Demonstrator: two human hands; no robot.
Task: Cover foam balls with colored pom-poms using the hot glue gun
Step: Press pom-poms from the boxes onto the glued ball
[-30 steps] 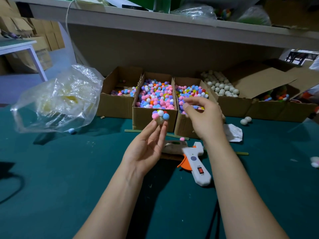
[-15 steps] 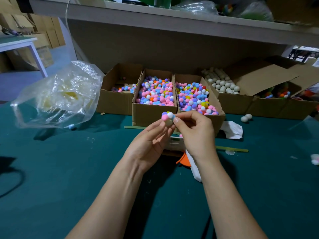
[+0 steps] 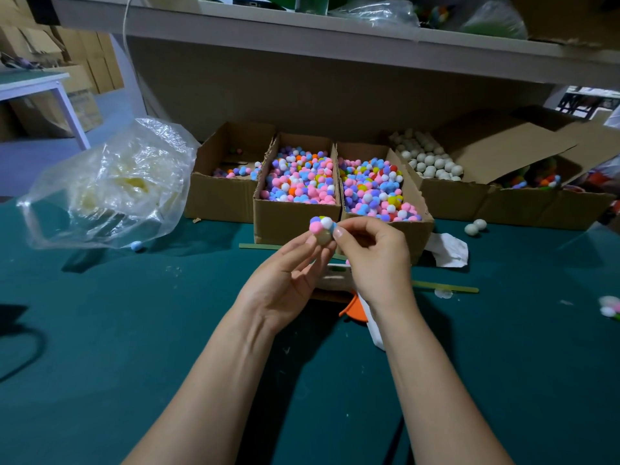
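Above teal cloth (image 3: 100, 330), both hands (image 3: 285, 280) (image 3: 375, 260) pinch a round foam ball (image 3: 322, 237) wearing fuzzy pom-poms (image 3: 318, 225).

I hold the foam ball (image 3: 322, 237) above the table (image 3: 134, 364), my left hand (image 3: 285, 280) gripping it from the left and my right hand (image 3: 375, 256) pinching it from the right. The glue gun (image 3: 357, 308) lies on the table beneath my hands. Behind them runs a row of pom-pom boxes (image 3: 295, 226), with the box of foam balls (image 3: 449, 199) further right. The plastic bag (image 3: 110, 186) sits left of the row. The stick (image 3: 446, 287) and two loose balls (image 3: 471, 229) lie on the table at the right.
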